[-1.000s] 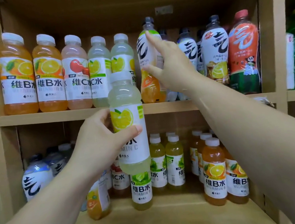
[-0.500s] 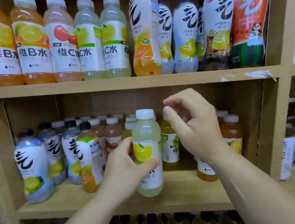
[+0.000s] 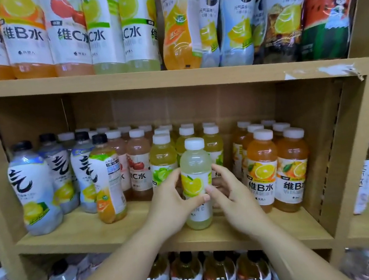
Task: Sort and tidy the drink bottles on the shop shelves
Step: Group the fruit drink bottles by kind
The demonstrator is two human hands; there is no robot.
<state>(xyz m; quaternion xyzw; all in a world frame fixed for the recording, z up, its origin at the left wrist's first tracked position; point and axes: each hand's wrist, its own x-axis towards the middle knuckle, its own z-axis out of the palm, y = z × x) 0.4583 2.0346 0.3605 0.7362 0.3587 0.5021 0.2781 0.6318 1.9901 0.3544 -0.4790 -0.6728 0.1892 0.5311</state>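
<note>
Two-handed job: left hand and right hand clamp curled fingers round the pale-yellow, white-capped plastic lemon bottle, upright between them on the wooden shelf. Best: label forward, nudge it back past the fingertips.

Both forearms enter my view from below, bare, converging toward the middle. Left arm rises from lower left; left hand grips the pale lemon bottle from its left side, thumb laid across the front of the label, remaining fingers wrapped behind and hidden from me. Right arm comes in from lower right, wrist straight; right hand shows me its back, fingers curled onto the bottle's right side, one fingertip just beside the left thumb tip. I note both wrists roughly level
</note>
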